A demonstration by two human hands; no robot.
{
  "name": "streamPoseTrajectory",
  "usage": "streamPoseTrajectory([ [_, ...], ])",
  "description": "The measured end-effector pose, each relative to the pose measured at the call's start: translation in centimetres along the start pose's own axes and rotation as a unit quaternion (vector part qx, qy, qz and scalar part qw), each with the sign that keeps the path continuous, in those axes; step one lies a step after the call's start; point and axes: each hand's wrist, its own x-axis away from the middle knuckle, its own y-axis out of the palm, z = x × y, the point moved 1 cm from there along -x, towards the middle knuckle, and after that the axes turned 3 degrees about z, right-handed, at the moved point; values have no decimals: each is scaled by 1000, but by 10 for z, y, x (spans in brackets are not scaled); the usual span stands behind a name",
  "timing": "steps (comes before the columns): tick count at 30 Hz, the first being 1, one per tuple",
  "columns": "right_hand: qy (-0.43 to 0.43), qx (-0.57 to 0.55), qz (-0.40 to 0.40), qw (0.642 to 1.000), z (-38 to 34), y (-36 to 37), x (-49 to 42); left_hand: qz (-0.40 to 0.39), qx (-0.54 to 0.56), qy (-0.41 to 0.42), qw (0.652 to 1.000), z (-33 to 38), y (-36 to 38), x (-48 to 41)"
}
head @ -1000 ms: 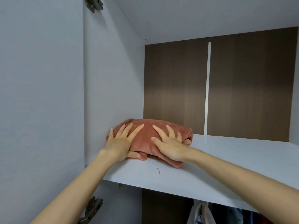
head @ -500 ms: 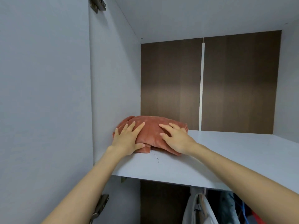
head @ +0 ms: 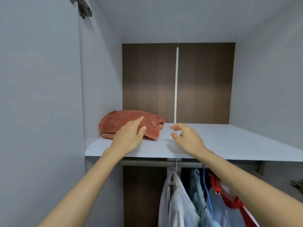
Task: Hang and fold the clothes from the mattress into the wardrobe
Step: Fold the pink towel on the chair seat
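Head view, looking into the open wardrobe. A white laminate shelf (head: 229, 141) runs across the upper compartment; behind it a dark brown wood-grain back panel (head: 147, 79) with a thin white vertical strip (head: 176, 84) down its middle.

The folded rust-orange plush garment (head: 131, 123) lies on the shelf at its left end, close against the pale grey left side wall (head: 100, 79) and nearer the back panel than the front edge. Its folded layers show at the right end of the bundle.

Left hand (head: 129, 136): reaches over the shelf's front edge, palm down, grip loose and open, fingers extended. The hand overlaps the near right part of the garment; whether the fingertips (head: 141, 119) rest on the fabric or sit just above it cannot be told. It clasps nothing.

Right hand (head: 186, 138): over bare shelf just right of the garment, apart from it. Grip half open, fingers curled and spread, thumb separated, empty.

Below the shelf's front edge, a metal hanging rail (head: 147, 163) spans the lower compartment. On it hang a white shirt (head: 177, 202), a light blue patterned garment (head: 199, 190) on a blue hanger, and a red item (head: 229, 199) further right. A metal door hinge (head: 83, 8) sits top left.
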Motion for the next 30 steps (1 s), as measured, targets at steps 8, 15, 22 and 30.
streamPoseTrajectory([
  [8,22,-83,84,993,16,-70,123,6,87,32,996,81,-14,97],
  [15,88,-94,54,990,25,-129,256,-58,126,20,990,154,-18,206],
  [22,133,-77,47,987,21,-181,345,-110,181,34,977,203,-35,278],
  [30,216,-44,63,974,9,-206,455,-197,215,66,954,238,-27,348],
])
